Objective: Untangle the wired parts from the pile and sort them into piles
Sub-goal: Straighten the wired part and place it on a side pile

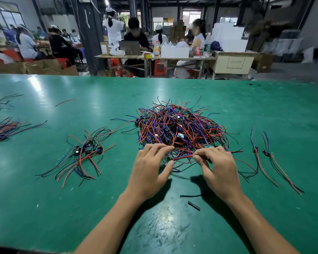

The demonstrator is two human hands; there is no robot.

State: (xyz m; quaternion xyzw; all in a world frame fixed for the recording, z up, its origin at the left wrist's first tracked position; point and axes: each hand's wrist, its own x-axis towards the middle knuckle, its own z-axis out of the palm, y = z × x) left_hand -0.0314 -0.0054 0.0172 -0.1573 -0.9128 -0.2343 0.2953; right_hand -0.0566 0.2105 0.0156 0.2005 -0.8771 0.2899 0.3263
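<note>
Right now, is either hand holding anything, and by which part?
The right hand pinches a red wire near one end, at the near edge of the tangled pile. The left hand touches the pile with spread fingers, holding nothing.

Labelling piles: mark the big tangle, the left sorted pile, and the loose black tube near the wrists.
big tangle (pixel 180 127), head view, centre of the heap
left sorted pile (pixel 86 149), head view, clustered boards
black tube (pixel 193 206), head view, mid-length

Bare forearms, seemingly no sleeves.
</note>
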